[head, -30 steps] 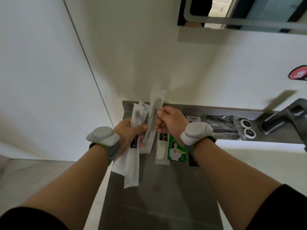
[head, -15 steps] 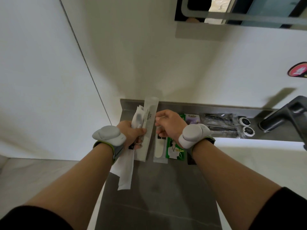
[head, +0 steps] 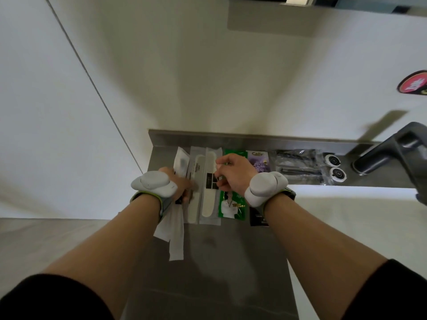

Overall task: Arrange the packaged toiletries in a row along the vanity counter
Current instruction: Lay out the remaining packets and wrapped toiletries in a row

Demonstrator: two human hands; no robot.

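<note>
The right hand [head: 233,179] is curling its fingers [head: 221,161] loosely over the comb packet [head: 210,181]. They are bent, with small gaps between them, and I cannot tell if they are pinching the packet or only touching it. The left hand [head: 182,185] is closing its fingers around a bunch of thin white packets [head: 175,229]. Its fingertips are hiding under the wrist band [head: 153,187], so I cannot see how tight they are squeezing.

These packets are looking very light and flat. The clear wrap is looking smooth and slippery, and it is probably crinkling when squeezed. The comb inside is likely stiff, but the loose wrap ends are floppy, like the ones hanging below the left hand. I think holding each packet near the middle, over the hard part, is working best.

The packets are lying side by side on the grey counter [head: 215,262], against the back wall. A white packet [head: 193,181] is lying just left of the comb packet. A green packet [head: 231,204] and a purple packet [head: 258,161] are lying to its right. Farther right are dark clear bags [head: 298,167], two round caps [head: 335,167] and a black tap [head: 392,151].
</note>
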